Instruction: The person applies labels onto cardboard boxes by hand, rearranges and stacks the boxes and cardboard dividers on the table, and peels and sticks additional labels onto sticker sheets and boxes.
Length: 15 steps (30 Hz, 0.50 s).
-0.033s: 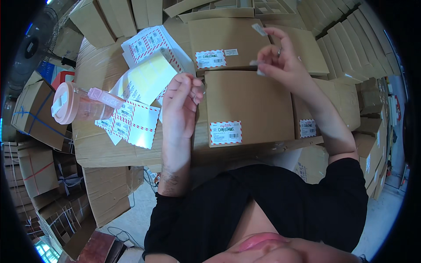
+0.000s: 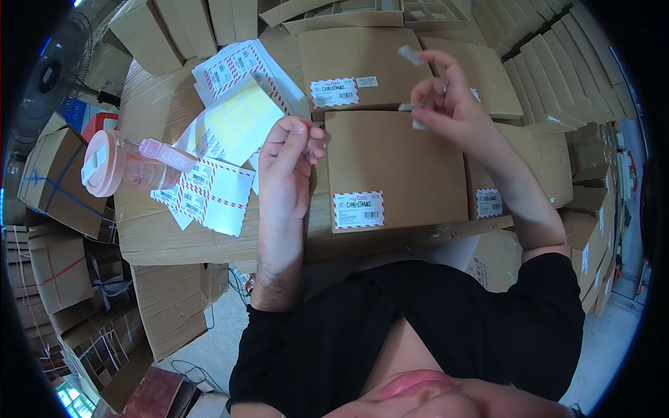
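Observation:
My right hand [image 2: 446, 97] is raised over the cardboard boxes, its fingers partly bent. A small pale sticker [image 2: 410, 56] clings to the tip of its index finger. More small pale pieces [image 2: 417, 125] show at the thumb and the other fingertips. My left hand [image 2: 291, 153] has its fingers curled in with the thumb against them; whatever is in it is hidden. It hovers beside a yellowish sticker sheet [image 2: 240, 120]. Right of it lies a closed brown box [image 2: 397, 164] with a red-and-white bordered label [image 2: 359, 210]. Behind that is another labelled box [image 2: 362, 56].
Sheets of labels [image 2: 226, 202] lie on the cardboard-covered table [image 2: 174, 244]. A pink-lidded drink bottle [image 2: 104, 164] stands at the left, near a black fan [image 2: 52, 76]. More boxes [image 2: 481, 76] stand at the right, with stacked flat cartons [image 2: 550, 76] beyond.
My right hand has shifted slightly down, its stickers still on the fingertips. My left thumb and fingers have moved very slightly.

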### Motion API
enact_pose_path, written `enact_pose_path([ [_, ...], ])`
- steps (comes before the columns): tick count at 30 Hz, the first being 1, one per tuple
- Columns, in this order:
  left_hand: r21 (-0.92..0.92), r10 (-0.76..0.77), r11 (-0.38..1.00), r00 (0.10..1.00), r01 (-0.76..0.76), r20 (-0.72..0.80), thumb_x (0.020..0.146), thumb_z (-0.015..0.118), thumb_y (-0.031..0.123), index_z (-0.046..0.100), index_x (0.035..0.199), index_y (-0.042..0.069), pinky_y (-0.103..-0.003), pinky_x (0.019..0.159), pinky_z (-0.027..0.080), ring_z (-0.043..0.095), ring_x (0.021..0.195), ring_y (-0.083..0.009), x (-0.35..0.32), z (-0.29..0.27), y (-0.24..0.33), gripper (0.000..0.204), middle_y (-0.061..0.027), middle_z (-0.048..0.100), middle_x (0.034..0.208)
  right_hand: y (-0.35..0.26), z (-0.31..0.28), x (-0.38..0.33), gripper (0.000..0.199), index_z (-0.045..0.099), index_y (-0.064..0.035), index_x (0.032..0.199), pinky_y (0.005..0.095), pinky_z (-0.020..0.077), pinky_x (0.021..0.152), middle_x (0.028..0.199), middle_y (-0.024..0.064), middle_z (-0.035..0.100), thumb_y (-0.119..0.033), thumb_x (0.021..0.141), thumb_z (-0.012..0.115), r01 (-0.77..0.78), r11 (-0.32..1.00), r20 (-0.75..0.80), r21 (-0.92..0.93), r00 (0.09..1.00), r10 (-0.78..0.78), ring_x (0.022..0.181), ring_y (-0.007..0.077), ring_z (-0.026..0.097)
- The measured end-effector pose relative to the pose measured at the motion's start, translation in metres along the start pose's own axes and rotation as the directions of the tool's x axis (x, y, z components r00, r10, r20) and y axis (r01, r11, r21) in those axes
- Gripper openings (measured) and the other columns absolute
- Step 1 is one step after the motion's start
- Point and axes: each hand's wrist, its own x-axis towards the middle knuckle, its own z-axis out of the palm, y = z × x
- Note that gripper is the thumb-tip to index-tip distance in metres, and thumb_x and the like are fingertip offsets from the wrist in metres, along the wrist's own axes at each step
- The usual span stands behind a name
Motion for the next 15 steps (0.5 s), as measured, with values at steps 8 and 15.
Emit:
enact_pose_path([
  [8, 0.311, 0.029, 0.95, 0.998, -0.009, -0.06, 0.096, 0.064, 0.016, 0.063, 0.104, 0.006, -0.02, 0.07, 0.041, 0.055, 0.076, -0.0048, -0.001, 0.014, 0.0, 0.013, -0.0023, 0.069, 0.091, -0.022, 0.046, -0.053, 0.057, 0.038, -0.0134, 0.139, 0.0204, 0.0397, 0.06, 0.083, -0.001, 0.057, -0.004, 0.089, 0.064, -0.37, 0.926, 0.131, -0.066, 0.917, 0.376, 0.065, 0.002, 0.049],
  [15, 0.29, -0.029, 0.956, 0.999, 0.04, -0.042, 0.095, 0.066, 0.017, 0.063, 0.105, 0.006, -0.02, 0.071, 0.039, 0.054, 0.077, -0.004, -0.002, 0.015, -0.001, 0.015, -0.0018, 0.069, 0.092, -0.02, 0.057, -0.061, 0.053, 0.041, -0.012, 0.135, 0.0279, 0.0435, 0.057, 0.078, 0.0045, 0.06, -0.007, 0.087, 0.063, -0.321, 0.913, 0.056, -0.253, 0.937, 0.345, 0.06, 0.0113, 0.053],
])
